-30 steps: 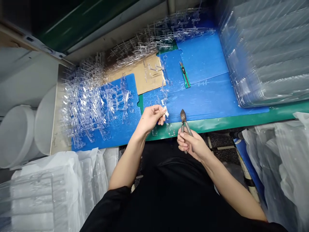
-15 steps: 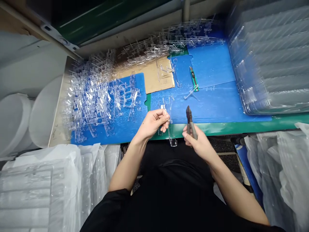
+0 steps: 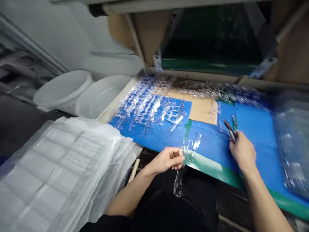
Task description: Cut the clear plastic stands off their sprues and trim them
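The left hand (image 3: 167, 159) hangs just off the table's (image 3: 212, 169) near edge, fingers pinched shut on a clear plastic part (image 3: 179, 182) that dangles below it. The right hand (image 3: 242, 151) rests farther in on the blue sheet (image 3: 256, 129), fingers closed round the cutters (image 3: 229, 128) — tips toward the far edge. A pile of clear parts (image 3: 149, 106) covers the left end.

Single head-worn view is aimed forward and down; left hand (image 3: 169, 159), right hand (image 3: 242, 151) and bench (image 3: 210, 169) are seen close.
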### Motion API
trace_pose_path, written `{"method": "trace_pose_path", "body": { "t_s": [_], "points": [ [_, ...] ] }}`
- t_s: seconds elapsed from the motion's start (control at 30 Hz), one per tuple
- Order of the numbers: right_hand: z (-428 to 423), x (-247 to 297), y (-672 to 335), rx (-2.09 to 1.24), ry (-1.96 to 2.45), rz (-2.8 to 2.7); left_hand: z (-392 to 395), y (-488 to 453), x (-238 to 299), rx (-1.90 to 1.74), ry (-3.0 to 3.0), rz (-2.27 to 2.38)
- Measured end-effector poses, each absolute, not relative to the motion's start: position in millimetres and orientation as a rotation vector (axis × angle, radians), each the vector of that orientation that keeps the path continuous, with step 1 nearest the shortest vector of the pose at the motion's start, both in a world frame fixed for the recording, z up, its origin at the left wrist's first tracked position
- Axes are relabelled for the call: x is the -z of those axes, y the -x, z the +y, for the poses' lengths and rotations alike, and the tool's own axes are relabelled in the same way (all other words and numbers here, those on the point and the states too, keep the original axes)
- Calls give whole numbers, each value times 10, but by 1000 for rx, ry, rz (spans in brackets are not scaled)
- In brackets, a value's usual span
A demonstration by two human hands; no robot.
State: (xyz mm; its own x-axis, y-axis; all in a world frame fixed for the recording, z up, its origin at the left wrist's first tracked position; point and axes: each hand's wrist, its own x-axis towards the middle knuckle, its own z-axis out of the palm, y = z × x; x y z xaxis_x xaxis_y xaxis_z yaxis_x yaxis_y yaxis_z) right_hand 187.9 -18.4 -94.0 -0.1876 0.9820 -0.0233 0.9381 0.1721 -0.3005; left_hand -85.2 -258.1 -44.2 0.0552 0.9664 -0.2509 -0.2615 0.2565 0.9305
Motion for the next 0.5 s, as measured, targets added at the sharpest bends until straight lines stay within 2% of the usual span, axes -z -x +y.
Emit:
{"method": "trace_pose_path", "body": {
  "t_s": [0.3,0.5],
  "points": [
    [54,1138,-1684,-221,1935,-2210,-3409,1275,736,-1294,-678,1143],
    [-104,777,-1611,-130,1897,-2253,-3639,1411,878,-1348,-661,1112]
  ]
}}
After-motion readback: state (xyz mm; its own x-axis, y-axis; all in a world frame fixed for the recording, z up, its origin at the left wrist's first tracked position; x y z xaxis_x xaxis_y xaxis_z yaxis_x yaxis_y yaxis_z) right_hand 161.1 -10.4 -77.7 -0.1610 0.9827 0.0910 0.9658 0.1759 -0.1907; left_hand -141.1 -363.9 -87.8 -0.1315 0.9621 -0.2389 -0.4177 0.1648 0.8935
